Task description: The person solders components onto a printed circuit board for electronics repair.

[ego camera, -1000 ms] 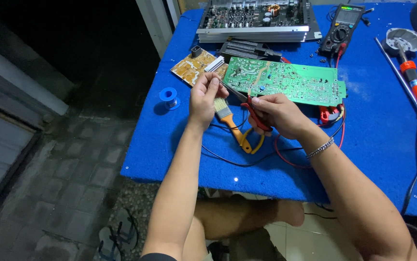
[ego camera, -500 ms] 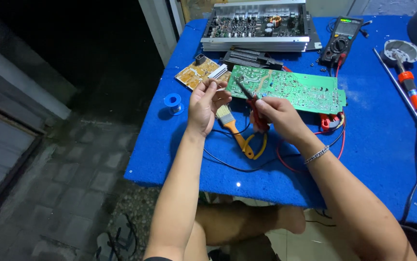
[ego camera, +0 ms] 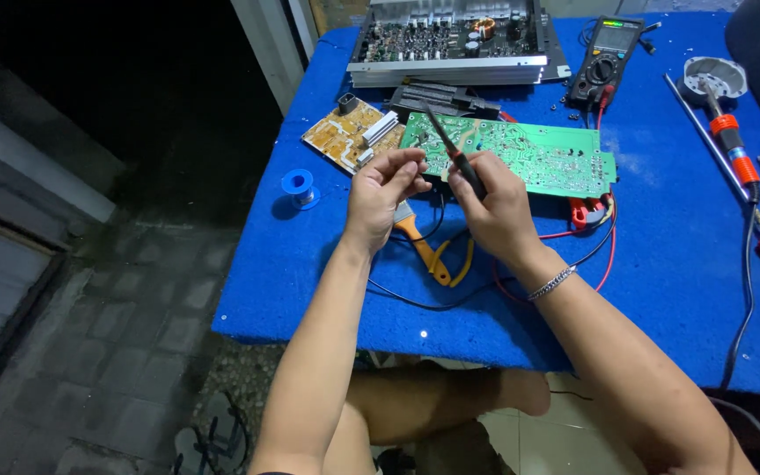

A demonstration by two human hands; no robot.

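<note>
- While the right hand [ego camera: 494, 207] keeps its grip closed on a thin dark tool [ego camera: 452, 151], pen-fashion, the tool's tip points up and away from the grip and lies over the near left part of the green circuit board [ego camera: 529, 157].
- Left hand [ego camera: 381, 192]: just left of the right grip, fingertips pinched together at the board's left edge; whether they hold a small part is too small to tell.
- Green circuit board: flat on the blue surface [ego camera: 661, 264], directly beyond both grips, solder side up.
- Step in hand, as judged: close work at a point on the board's left end, tool steadied by one hand and the other bracing alongside. The next move would call for a fine, steady tip placement with the board held from sliding.
- Brush with orange handle [ego camera: 422, 246]: on the surface below the grips, between the wrists.
- Red and black leads [ego camera: 591, 237]: trailing to the right of and beneath the right grip.
- Small tan circuit board [ego camera: 349, 134]: beyond and left of the left grip.
- Blue solder spool [ego camera: 299, 186]: well left of the left grip.
- Multimeter [ego camera: 607, 60]: far beyond the right grip.
- Open metal chassis [ego camera: 450, 40]: at the far edge, beyond the board.
- Soldering iron with orange collar [ego camera: 725, 127]: well right of the right grip.
</note>
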